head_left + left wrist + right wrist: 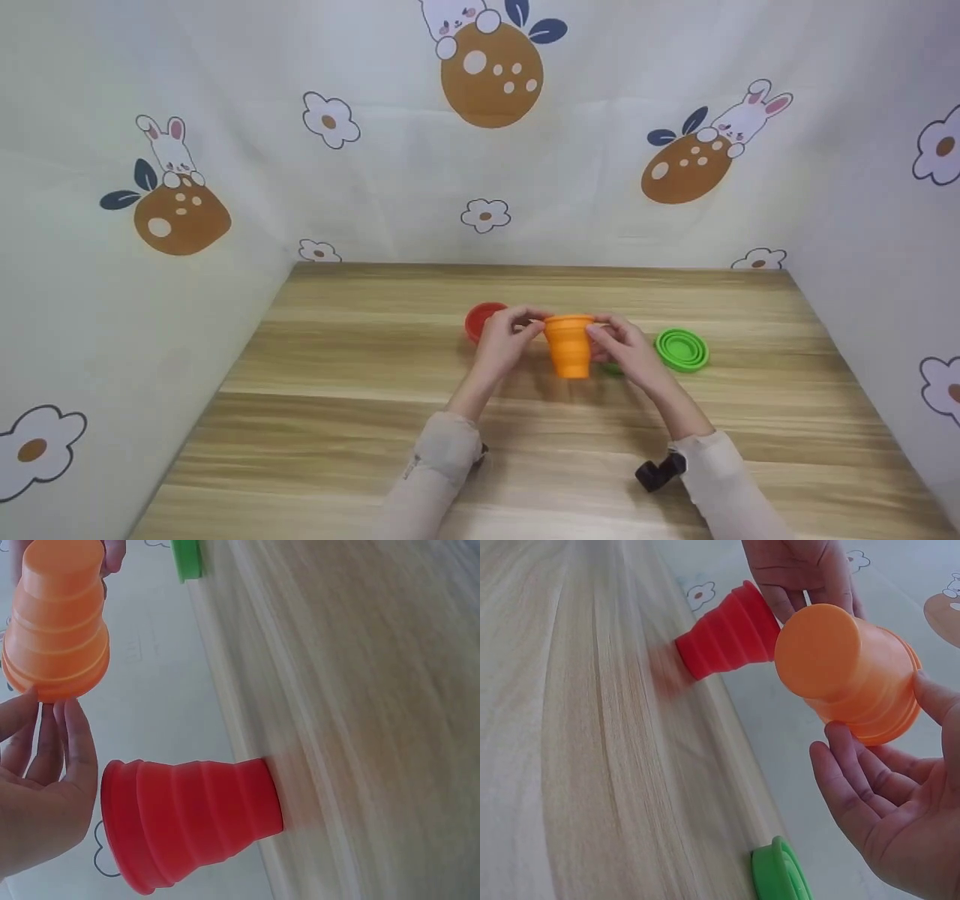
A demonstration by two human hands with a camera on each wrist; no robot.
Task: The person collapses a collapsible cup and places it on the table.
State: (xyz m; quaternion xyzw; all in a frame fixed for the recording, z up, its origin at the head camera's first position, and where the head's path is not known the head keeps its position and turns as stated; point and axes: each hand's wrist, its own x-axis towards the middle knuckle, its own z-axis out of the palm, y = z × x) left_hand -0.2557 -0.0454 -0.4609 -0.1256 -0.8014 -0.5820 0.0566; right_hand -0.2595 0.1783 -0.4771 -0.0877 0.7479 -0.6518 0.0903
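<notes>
While the ribbed, tapered orange cup (571, 349) is raised above the wood-grain table (337, 375), wide rim up and narrow base down, it sits between the left hand (506, 341) and the right hand (626, 349). Both grasp it: the left pinches the rim with thumb and fingertips, while the right has its thumb at the rim and fingertips against the upper wall. Fingers are partly curled, palms off the cup. Near the left hand stands a ribbed red cup (191, 821); right of the right hand lies a round, collapsed green cup (682, 350).
</notes>
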